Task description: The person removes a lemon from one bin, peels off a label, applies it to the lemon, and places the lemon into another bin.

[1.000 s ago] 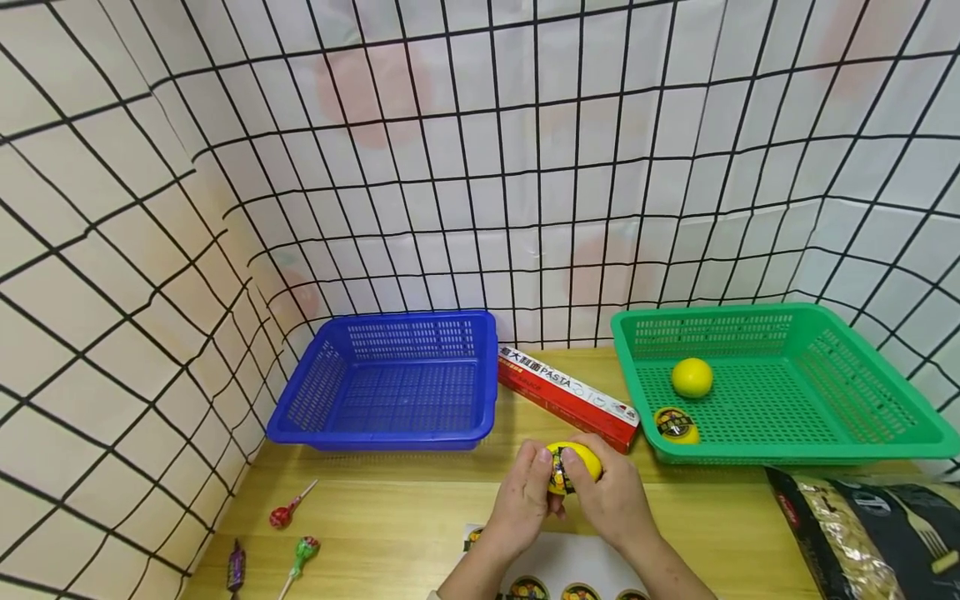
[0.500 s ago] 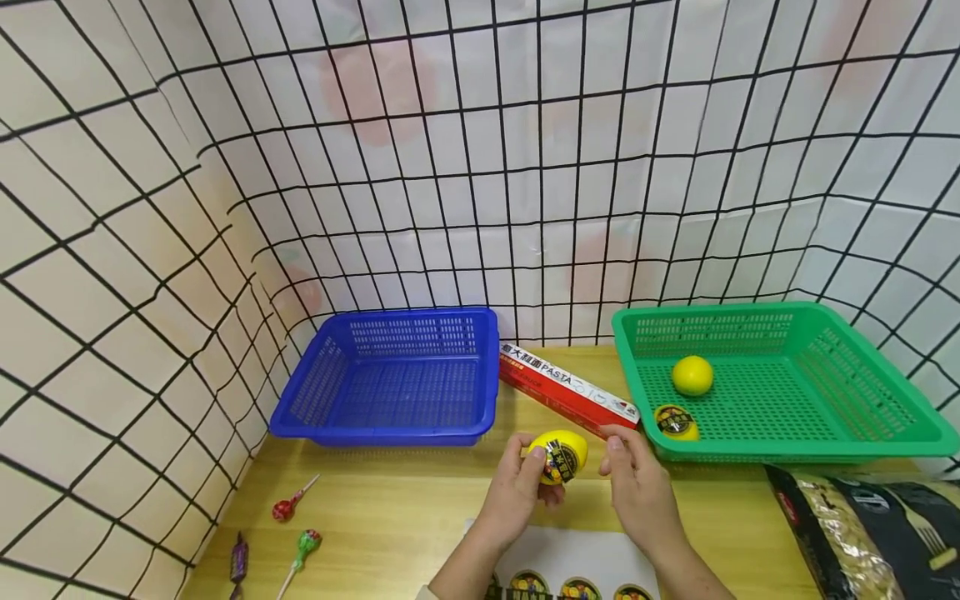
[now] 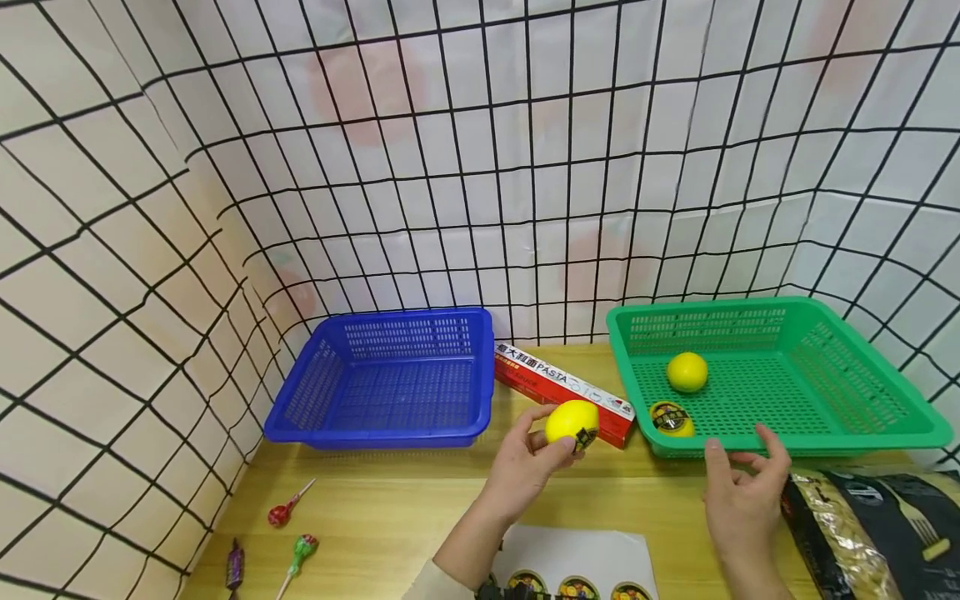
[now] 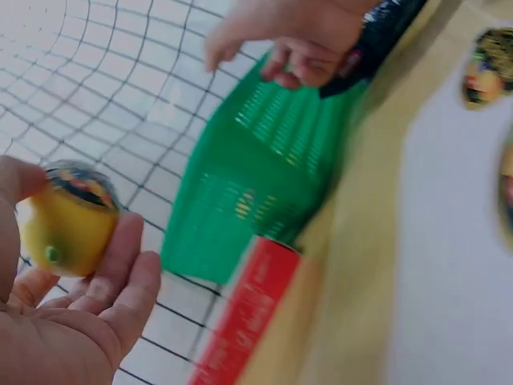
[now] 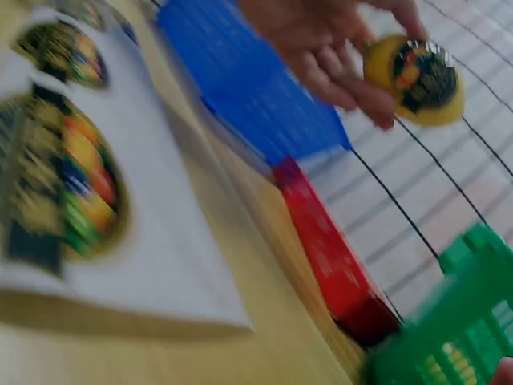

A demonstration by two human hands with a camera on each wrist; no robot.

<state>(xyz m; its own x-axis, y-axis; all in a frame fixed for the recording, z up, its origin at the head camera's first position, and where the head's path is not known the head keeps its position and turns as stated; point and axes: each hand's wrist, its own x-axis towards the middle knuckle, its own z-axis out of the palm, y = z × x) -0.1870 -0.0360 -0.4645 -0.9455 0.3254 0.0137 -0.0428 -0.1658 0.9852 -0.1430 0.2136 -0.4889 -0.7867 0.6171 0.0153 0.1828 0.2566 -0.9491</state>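
Observation:
My left hand [image 3: 521, 467] holds a yellow lemon [image 3: 572, 421] between thumb and fingers, above the table in front of the red pasta box [image 3: 555, 387]. A dark round fruit sticker [image 5: 425, 76] is on the lemon's side, plain in the right wrist view. My right hand [image 3: 746, 500] holds nothing; its fingers are loosely bent near the front rim of the green basket [image 3: 750, 450]. Inside that basket lie a plain lemon [image 3: 687, 372] and a lemon with a sticker [image 3: 672, 419]. Below the hands lies a white sticker sheet [image 3: 592, 550] with several round stickers.
A blue basket [image 3: 405, 400] stands at the back left. Two lollipops, one red [image 3: 280, 514] and one green [image 3: 303, 548], lie front left beside a purple-wrapped candy [image 3: 235, 567]. A black pasta bag [image 3: 870, 533] lies front right. Black wire grid walls [image 3: 540, 183] surround the table.
Both hands were on the lemon; the right hand has let go and moved right to the green basket's front. The left hand has lifted the lemon slightly and turned it.

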